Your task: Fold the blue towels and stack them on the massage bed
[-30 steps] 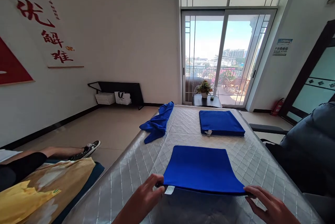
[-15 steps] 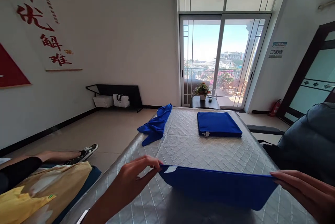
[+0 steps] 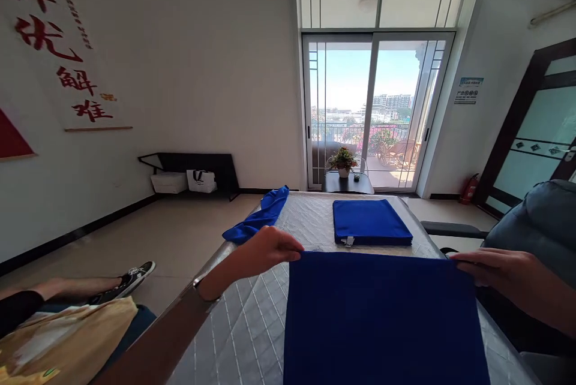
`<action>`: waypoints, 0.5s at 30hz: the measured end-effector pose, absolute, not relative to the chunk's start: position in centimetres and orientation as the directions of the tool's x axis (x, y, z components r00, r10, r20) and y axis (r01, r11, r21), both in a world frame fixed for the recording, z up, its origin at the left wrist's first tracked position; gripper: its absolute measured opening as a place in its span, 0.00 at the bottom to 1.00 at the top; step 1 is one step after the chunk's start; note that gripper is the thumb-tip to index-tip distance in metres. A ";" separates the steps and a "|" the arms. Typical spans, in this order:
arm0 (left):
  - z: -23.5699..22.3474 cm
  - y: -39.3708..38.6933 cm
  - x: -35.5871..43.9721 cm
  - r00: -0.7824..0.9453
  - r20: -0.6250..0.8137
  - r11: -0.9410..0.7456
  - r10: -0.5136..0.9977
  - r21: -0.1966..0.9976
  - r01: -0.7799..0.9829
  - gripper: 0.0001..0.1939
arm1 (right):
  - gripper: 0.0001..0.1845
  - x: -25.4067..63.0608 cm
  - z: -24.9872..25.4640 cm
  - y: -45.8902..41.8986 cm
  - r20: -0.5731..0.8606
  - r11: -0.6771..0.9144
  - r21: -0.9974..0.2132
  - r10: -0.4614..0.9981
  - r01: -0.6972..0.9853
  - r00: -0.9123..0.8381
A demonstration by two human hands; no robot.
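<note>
A flat, square-edged blue cloth [image 3: 382, 319] hangs between my hands, its top edge pulled straight and its lower part running out of the picture. My left hand [image 3: 272, 248] pinches the top left corner. At the top right corner, my right hand [image 3: 506, 271] grips the edge with thumb and fingers. Beyond the cloth, a neat stack of folded blue cloths [image 3: 371, 222] with a white tag lies on the quilted silver-grey cover [image 3: 238, 313] of the table. One crumpled blue cloth [image 3: 258, 217] lies over the far left edge.
A seated person's leg and shoe [image 3: 132, 280] are at the left, beside tan fabric [image 3: 76, 337]. A dark chair [image 3: 535, 223] stands to the right. By the glass doors is a small table with a potted plant [image 3: 343, 162]; a low black rack [image 3: 198, 166] stands by the wall.
Both hands have raised the blue cloth, and it now hangs upright with its broad face toward me. The white tag at its left corner is out of sight. The view has shifted slightly.
</note>
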State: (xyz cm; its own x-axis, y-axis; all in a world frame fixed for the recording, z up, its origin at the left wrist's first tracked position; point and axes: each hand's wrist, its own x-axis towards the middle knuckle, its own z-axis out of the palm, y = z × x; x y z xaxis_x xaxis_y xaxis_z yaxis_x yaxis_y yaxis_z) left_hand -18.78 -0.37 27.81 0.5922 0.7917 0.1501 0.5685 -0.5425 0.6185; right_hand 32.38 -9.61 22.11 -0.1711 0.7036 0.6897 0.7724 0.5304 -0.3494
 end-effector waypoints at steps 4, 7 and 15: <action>27.8 9.4 -13.8 0.545 0.220 -0.551 0.809 0.608 0.572 0.03 | 0.19 32.7 24.6 1.1 0.343 0.343 -0.426 0.918 0.837 -0.201; 30.0 16.4 -9.9 0.359 0.407 -0.542 0.840 0.620 0.567 0.06 | 0.23 33.5 28.4 9.1 0.441 0.266 -0.352 0.893 0.897 -0.091; 29.1 25.5 -4.3 0.114 0.619 -0.592 0.777 0.658 0.465 0.17 | 0.39 37.4 31.5 19.0 0.662 0.128 -0.365 0.732 0.922 0.160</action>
